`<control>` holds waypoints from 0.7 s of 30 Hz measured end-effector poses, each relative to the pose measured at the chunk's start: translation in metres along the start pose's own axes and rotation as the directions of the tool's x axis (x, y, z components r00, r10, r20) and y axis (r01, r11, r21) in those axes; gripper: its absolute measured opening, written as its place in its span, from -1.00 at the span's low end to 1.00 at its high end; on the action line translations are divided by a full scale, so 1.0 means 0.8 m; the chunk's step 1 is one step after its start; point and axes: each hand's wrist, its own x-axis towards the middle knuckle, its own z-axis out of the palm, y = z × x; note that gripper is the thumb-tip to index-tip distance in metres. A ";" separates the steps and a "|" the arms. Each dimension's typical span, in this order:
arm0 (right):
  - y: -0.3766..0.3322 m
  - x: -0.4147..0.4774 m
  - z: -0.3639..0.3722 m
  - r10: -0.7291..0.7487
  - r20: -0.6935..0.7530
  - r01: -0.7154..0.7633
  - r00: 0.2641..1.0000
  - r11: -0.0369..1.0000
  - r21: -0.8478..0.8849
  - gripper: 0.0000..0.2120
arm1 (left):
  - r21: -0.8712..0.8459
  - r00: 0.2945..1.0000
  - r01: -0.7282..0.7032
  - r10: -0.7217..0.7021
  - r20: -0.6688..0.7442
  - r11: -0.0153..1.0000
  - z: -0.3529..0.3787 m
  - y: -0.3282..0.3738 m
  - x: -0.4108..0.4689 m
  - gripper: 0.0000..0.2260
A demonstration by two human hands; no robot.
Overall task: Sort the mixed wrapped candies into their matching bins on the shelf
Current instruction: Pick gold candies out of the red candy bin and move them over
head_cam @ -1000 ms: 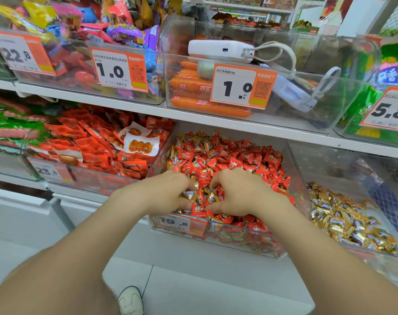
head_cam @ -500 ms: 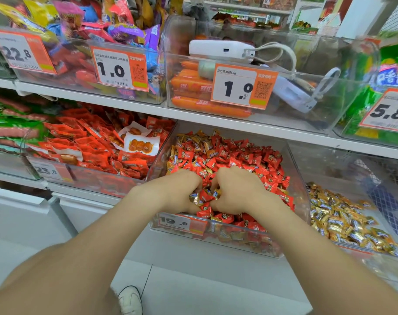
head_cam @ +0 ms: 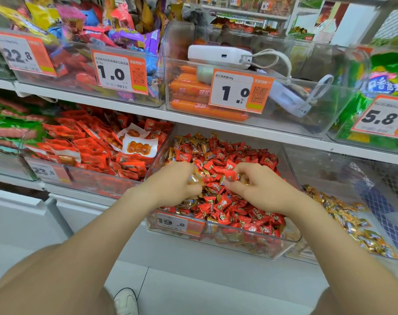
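Far left of the left hand (head_cam: 173, 186), green snack bags (head_cam: 2, 114) sat blurred on the lower shelf level. Nearer, just left of that hand, was a clear bin of red packets (head_cam: 91, 153) with a 23.8 tag (head_cam: 44, 171) on its front. Above both hands ran the white shelf board (head_cam: 130, 110), which carried a bin of orange sausages (head_cam: 193, 96) with a white power bank (head_cam: 218, 56) on top.

Both hands were in the mixed candy bin (head_cam: 250, 245), a clear bin on the lower shelf with a 19.8 tag (head_cam: 178, 223) and a pile of red and gold wrappers (head_cam: 227, 208). The left hand's fingers were curled round a few gold-wrapped candies (head_cam: 194, 178) just above the pile. The right hand (head_cam: 259, 189) was close beside it, not touching it. Its thumb and fingertips pinched a red-wrapped candy (head_cam: 230, 175) over the pile.

Right of the right hand, the next clear bin (head_cam: 318, 171) held only gold candies (head_cam: 343, 214), heaped low toward the front. Further right and higher were green bags (head_cam: 384, 76) and a 5.8 tag (head_cam: 379, 117).

Below the forearms were the white shelf base and a pale tiled floor (head_cam: 193, 289), with one white shoe (head_cam: 125, 301) at the bottom edge. More store shelving showed behind the top bins.
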 end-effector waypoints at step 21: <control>0.009 -0.012 -0.013 0.024 -0.040 -0.024 0.999 1.000 0.013 -0.85 | -0.676 0.949 0.316 -0.233 0.213 0.666 0.015 0.015 0.017 -0.63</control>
